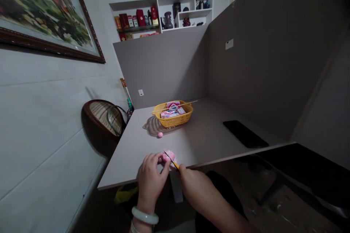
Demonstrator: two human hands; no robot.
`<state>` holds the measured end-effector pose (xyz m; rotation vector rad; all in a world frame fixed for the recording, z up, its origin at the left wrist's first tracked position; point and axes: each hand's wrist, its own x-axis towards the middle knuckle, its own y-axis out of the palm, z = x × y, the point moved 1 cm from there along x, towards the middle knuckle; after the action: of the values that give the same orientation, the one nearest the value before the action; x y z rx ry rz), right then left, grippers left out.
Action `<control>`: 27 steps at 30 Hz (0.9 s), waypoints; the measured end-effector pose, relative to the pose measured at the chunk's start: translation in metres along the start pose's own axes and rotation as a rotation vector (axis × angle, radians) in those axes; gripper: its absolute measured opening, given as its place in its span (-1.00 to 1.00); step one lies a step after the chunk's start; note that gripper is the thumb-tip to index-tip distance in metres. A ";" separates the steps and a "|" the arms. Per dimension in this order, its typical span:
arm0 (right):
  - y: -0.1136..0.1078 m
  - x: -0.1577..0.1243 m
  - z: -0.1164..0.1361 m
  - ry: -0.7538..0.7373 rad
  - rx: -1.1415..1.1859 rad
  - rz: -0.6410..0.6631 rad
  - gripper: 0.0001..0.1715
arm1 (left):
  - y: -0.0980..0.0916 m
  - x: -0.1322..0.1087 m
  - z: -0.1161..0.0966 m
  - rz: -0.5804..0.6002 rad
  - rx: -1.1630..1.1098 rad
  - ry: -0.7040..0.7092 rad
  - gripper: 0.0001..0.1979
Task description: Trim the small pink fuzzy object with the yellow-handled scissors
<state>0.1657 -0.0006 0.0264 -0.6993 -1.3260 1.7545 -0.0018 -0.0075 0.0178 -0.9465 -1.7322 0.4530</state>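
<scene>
Near the table's front edge lies a pink lump (168, 155), with pale material around its base. My left hand (153, 171), a bangle on its wrist, has its thumb and fingers around the lump's left and near sides. My right hand (188, 178) is closed on the yellow handle of a thin dark-bladed knife (175, 164), whose blade lies across the top of the lump. A small pink ball (160, 135) rests farther back on the table.
A yellow basket (175, 121) holding pink and white packets stands toward the back, a thin stick (188, 103) across its rim. A black flat object (244, 134) lies at the right. Grey partitions (169, 72) border the table (128, 153).
</scene>
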 end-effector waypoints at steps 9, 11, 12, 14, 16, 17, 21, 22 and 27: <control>0.002 -0.012 -0.006 0.028 0.007 0.039 -0.67 | 0.001 0.000 0.000 0.007 0.000 -0.013 -0.84; 0.000 -0.003 -0.002 0.020 0.003 0.009 -0.67 | 0.002 0.000 0.000 0.008 0.006 -0.022 -0.84; -0.001 0.000 -0.001 0.021 0.002 0.009 -0.68 | 0.002 0.000 0.001 0.007 0.008 -0.023 -0.84; 0.000 0.000 -0.001 0.023 0.004 0.015 -0.68 | 0.002 0.000 0.002 0.007 0.012 -0.021 -0.83; 0.004 -0.006 -0.006 0.026 0.019 0.024 -0.70 | 0.002 0.000 0.002 0.004 0.015 -0.012 -0.81; 0.005 -0.010 -0.008 0.030 0.027 0.036 -0.70 | 0.001 0.000 0.002 0.003 0.015 -0.006 -0.80; 0.005 -0.013 -0.008 0.032 0.006 0.038 -0.70 | 0.001 0.000 0.000 0.002 0.011 0.008 -0.80; 0.003 -0.010 -0.006 0.029 -0.007 0.024 -0.69 | 0.001 0.000 0.000 0.003 0.012 0.006 -0.81; -0.004 0.001 0.001 0.016 -0.023 0.013 -0.71 | 0.001 0.000 0.002 0.020 0.016 -0.009 -0.82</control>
<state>0.1655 0.0008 0.0300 -0.7350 -1.3351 1.7433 -0.0037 -0.0063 0.0167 -0.9524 -1.7261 0.4839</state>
